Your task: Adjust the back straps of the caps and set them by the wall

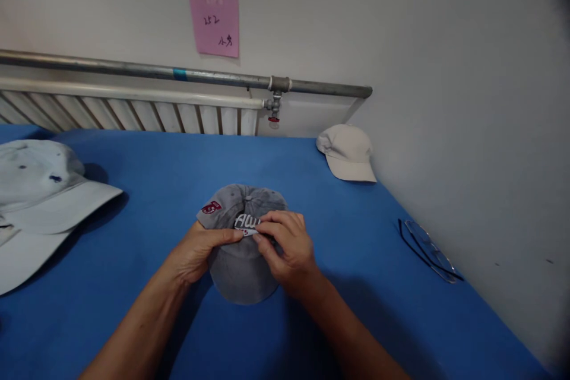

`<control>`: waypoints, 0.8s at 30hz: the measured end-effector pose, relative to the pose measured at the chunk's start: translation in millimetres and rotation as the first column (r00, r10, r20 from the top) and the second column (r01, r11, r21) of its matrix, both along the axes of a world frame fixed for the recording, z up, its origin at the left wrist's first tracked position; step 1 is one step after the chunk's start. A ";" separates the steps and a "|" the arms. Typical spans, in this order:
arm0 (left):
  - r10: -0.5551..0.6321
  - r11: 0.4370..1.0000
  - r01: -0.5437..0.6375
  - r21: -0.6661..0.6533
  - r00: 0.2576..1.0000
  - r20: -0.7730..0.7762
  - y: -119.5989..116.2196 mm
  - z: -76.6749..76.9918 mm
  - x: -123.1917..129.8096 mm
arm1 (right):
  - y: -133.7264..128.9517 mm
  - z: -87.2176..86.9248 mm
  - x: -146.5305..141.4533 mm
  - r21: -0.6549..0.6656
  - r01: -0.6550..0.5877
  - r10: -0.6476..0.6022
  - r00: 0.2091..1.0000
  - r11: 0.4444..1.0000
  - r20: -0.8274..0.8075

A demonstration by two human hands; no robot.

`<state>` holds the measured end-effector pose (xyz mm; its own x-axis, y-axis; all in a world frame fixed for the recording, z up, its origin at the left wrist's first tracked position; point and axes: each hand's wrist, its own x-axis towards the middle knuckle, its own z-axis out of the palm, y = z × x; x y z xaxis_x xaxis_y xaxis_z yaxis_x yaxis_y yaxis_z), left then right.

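Observation:
A grey baseball cap (244,279) is held above the blue table, its brim toward me. White embroidered letters and a small red-and-white patch below them mark its front, and a red badge sits on its left side. My left hand (198,249) grips the cap's left edge, the thumb lying on the front by the patch and the other fingers hidden. Over the lettering, my right hand (289,246) is closed, thumb and fingertips pinching at the front of the cap beside the patch. Its fingers cover part of the letters.
White caps (40,190) lie overlapped at the left of the blue table (178,160). A beige cap (350,145) rests at the back right against the wall. Folded eyeglasses (430,252) lie near the right edge. Behind are a radiator (146,116), a pipe (133,68) and a pink note (214,24).

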<state>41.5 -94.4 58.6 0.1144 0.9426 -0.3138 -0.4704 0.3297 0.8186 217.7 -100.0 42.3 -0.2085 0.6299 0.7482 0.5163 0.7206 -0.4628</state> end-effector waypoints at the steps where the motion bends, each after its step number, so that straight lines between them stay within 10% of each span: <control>1: 0.002 1.000 -0.002 -0.001 1.000 0.001 0.0 -0.1 -0.1 | -0.1 0.4 0.0 -0.016 0.002 -0.002 1.000 1.000 -0.012; 24: -0.039 0.999 0.041 0.029 0.997 -0.059 -1.1 0.0 -3.7 | -3.2 7.2 -6.3 -0.284 -0.056 -0.011 0.973 0.957 -0.230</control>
<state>37.8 -95.6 58.6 0.1343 0.9467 -0.2927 -0.4083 0.3220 0.8542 211.3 -103.2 49.5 -0.0711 0.8216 0.5657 0.3588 0.5502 -0.7540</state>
